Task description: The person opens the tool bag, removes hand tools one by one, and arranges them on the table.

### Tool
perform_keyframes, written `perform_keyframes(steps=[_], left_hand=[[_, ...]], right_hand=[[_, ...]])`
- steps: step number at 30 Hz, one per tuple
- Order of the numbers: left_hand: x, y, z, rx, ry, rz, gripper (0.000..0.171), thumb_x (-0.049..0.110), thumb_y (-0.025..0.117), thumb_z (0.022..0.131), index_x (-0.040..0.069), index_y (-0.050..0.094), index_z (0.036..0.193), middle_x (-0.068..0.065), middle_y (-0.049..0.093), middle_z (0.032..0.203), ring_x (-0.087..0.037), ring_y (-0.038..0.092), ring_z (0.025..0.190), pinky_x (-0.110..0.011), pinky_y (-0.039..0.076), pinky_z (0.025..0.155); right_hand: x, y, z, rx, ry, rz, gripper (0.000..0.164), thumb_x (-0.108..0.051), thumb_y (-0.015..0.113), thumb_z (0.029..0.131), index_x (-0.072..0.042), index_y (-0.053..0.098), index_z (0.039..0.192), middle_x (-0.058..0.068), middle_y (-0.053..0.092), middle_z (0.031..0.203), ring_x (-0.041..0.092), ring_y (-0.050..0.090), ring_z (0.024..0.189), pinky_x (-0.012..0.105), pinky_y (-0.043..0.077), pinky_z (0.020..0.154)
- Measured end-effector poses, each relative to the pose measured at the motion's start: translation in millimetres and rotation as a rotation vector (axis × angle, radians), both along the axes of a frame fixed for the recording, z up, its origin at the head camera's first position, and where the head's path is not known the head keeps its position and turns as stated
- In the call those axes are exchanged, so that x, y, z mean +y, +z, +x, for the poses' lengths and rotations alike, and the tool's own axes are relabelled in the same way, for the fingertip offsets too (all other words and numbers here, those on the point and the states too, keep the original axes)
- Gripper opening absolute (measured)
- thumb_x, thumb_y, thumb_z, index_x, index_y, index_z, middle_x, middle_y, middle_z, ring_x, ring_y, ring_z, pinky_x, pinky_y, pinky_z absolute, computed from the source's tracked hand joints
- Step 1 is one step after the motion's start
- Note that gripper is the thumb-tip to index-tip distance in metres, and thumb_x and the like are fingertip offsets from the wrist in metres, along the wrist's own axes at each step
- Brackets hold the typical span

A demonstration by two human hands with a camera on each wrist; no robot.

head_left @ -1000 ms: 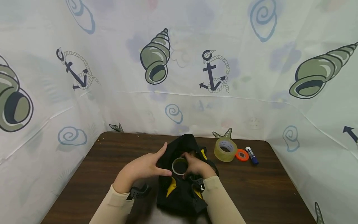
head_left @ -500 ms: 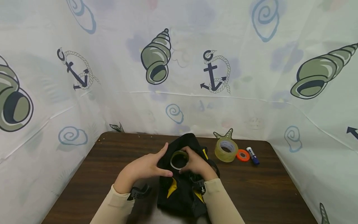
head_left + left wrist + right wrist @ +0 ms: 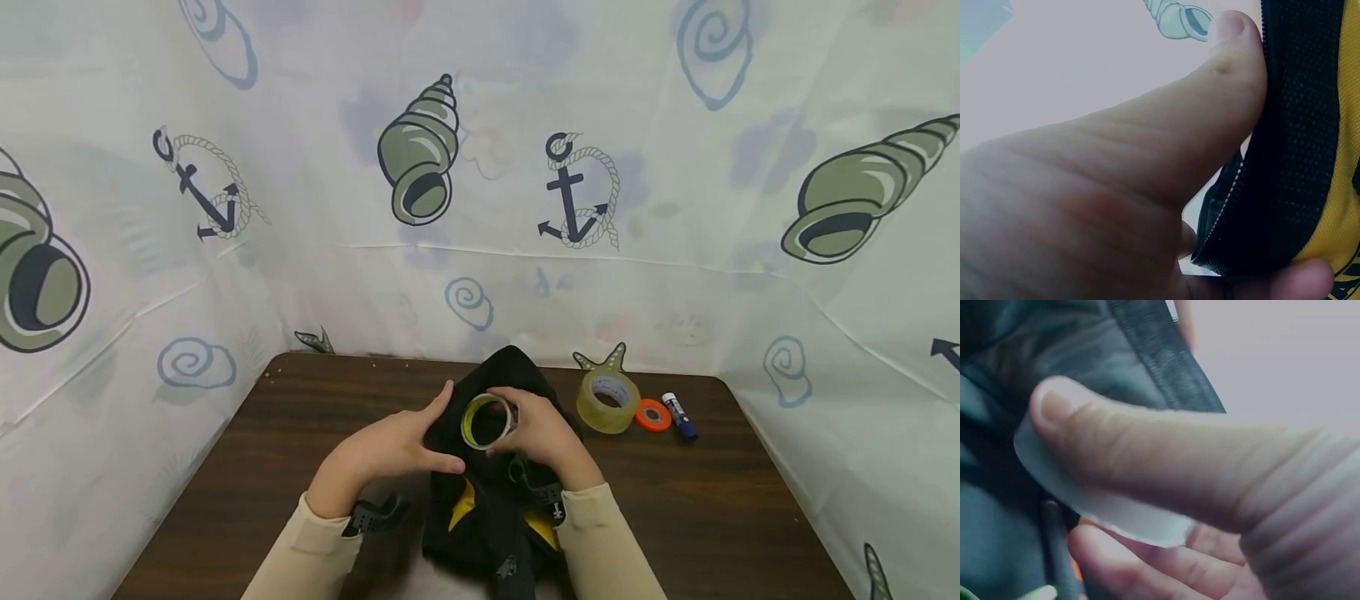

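A black bag (image 3: 513, 367) with yellow panels stands on the table, its mouth facing up. My left hand (image 3: 378, 450) grips the bag's left edge; in the left wrist view the thumb (image 3: 1235, 81) lies along the zippered side (image 3: 1297, 137) and a fingertip shows lower on the yellow fabric. At the bag's mouth, my right hand (image 3: 547, 433) pinches a tape roll (image 3: 468, 427) with a yellowish inner ring. Its pale surface (image 3: 1110, 512) shows between thumb and fingers in the right wrist view. Part of the bag's inside is hidden behind the right hand.
To the right of the bag, a large roll of clear tape (image 3: 600, 417), an orange ring-shaped roll (image 3: 665, 417) and a blue glue stick with a white cap (image 3: 681, 418) sit in a row. The brown table (image 3: 690, 508) meets a patterned white cloth (image 3: 330, 275) behind.
My right hand has risen out of the bag's mouth with the tape roll, which has tilted to show its inner ring. The bag's front has shifted slightly; the left hand keeps its place.
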State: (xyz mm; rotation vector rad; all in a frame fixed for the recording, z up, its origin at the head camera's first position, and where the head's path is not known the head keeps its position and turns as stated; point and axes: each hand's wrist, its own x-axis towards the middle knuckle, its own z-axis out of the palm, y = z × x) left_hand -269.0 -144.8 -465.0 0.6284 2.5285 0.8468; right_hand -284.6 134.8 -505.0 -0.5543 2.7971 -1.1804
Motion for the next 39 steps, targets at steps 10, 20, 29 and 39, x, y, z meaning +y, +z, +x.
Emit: perform_keyframes(steps=[10, 20, 29, 39], left_hand=[[2, 0.4, 1.1, 0.011, -0.001, -0.012, 0.123, 0.07, 0.081, 0.089, 0.041, -0.003, 0.175, -0.013, 0.048, 0.17, -0.035, 0.059, 0.147, -0.061, 0.048, 0.119], [2, -0.5, 1.1, 0.021, 0.008, -0.012, 0.125, 0.07, 0.082, 0.087, 0.041, -0.001, 0.175, -0.012, 0.045, 0.172, -0.035, 0.058, 0.148, -0.061, 0.047, 0.12], [2, 0.2, 2.4, 0.023, -0.003, -0.007, 0.125, 0.069, 0.082, 0.088, 0.039, -0.001, 0.176, -0.013, 0.046, 0.171, -0.036, 0.057, 0.149, -0.06, 0.047, 0.12], [3, -0.4, 2.9, 0.021, -0.006, -0.007, 0.126, 0.071, 0.082, 0.087, 0.041, -0.002, 0.175, -0.013, 0.052, 0.167, -0.035, 0.06, 0.146, -0.06, 0.048, 0.119]], right_hand=[[7, 30.7, 22.8, 0.024, -0.069, -0.044, 0.094, -0.035, 0.105, 0.071, -0.022, 0.064, 0.154, -0.005, 0.078, 0.114, 0.012, 0.07, 0.093, 0.038, 0.059, 0.085], [20, 36.3, 37.8, 0.088, -0.097, -0.125, 0.09, -0.039, 0.105, 0.069, -0.028, 0.067, 0.15, -0.006, 0.079, 0.112, 0.009, 0.074, 0.089, 0.031, 0.062, 0.08], [36, 34.6, 49.3, 0.158, -0.107, -0.192, 0.091, -0.041, 0.103, 0.07, -0.032, 0.065, 0.153, -0.004, 0.076, 0.138, 0.019, 0.078, 0.119, 0.047, 0.064, 0.098], [60, 26.9, 58.7, 0.278, -0.16, -0.171, 0.092, -0.037, 0.103, 0.07, -0.029, 0.065, 0.153, 0.002, 0.076, 0.14, 0.024, 0.077, 0.123, 0.053, 0.063, 0.1]])
